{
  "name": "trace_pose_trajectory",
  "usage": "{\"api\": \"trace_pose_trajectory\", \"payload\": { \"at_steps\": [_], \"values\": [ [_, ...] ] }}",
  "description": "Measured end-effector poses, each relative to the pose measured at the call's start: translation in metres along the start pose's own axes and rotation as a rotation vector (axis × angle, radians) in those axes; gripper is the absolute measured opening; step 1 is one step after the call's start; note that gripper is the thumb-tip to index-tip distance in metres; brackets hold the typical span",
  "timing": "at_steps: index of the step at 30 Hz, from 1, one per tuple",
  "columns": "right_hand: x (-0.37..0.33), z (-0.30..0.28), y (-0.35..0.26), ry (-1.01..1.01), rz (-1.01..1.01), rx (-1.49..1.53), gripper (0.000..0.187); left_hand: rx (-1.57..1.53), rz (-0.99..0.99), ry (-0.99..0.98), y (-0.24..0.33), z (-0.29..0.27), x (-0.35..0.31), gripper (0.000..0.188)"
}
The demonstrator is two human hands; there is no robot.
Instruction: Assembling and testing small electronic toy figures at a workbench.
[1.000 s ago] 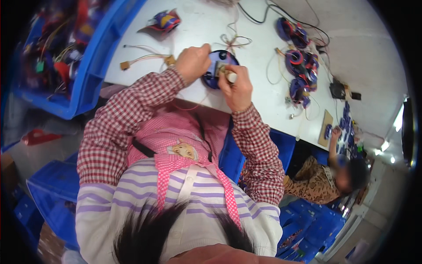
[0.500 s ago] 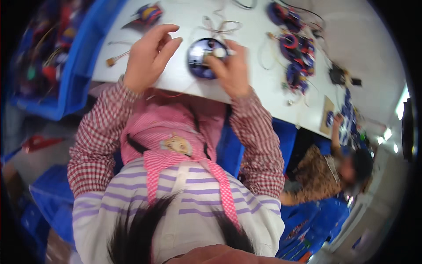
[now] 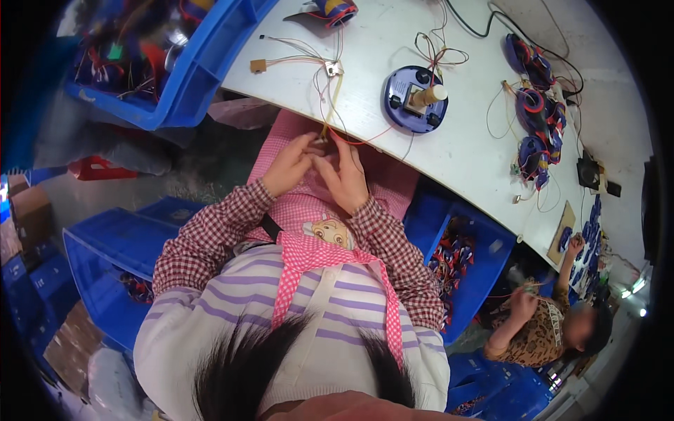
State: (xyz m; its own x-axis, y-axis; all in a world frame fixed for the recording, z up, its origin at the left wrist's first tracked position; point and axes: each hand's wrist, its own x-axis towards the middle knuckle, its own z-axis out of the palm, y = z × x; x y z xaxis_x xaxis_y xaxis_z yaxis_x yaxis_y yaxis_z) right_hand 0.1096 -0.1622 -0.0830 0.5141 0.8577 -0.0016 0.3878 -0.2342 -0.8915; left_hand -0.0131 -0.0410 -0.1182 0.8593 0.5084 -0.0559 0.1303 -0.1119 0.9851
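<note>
At the table's near edge, my left hand [image 3: 289, 165] pinches a small metal-looking part on the end of yellow wires [image 3: 330, 112]. Close beside it, my right hand [image 3: 344, 177] has its fingers curled in by the wires; what lies between them is too small to make out. The wires run up to a small pale square part [image 3: 332, 69] and, farther left, a brown connector block [image 3: 258, 66]. Beyond my right hand a round purple base [image 3: 400, 105] lies on the table, a tan peg with a white end [image 3: 428, 96] standing on it. Its thin wires trail away behind.
A blue bin [image 3: 168, 105] of wired parts stands at the upper left. Several purple wired assemblies [image 3: 535, 116] line the white table's [image 3: 477, 133] right side. A blue crate [image 3: 484, 259] sits below the table. At the lower right, a person [image 3: 537, 326] works with raised hands.
My right hand has let go of the purple base, which stays on the table. Both hands have drawn back to the table's edge and now work together at the wires. The view has shifted.
</note>
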Motion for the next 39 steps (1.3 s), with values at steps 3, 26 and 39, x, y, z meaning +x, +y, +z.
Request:
{"api": "trace_pose_trajectory", "payload": {
  "at_steps": [3,26,39],
  "values": [
    [0.008,0.001,-0.008,0.036,-0.048,-0.013,0.046,0.059,0.123,-0.049,0.024,0.0,-0.007,0.048],
    [0.025,-0.042,-0.058,-0.15,0.221,0.635,0.028,-0.148,-0.24,0.167,0.106,-0.087,0.038,0.016],
    [0.042,-0.014,-0.061,0.081,-0.058,0.26,0.017,-0.18,-0.242,0.037,0.119,-0.052,0.024,0.015]
  ]
}}
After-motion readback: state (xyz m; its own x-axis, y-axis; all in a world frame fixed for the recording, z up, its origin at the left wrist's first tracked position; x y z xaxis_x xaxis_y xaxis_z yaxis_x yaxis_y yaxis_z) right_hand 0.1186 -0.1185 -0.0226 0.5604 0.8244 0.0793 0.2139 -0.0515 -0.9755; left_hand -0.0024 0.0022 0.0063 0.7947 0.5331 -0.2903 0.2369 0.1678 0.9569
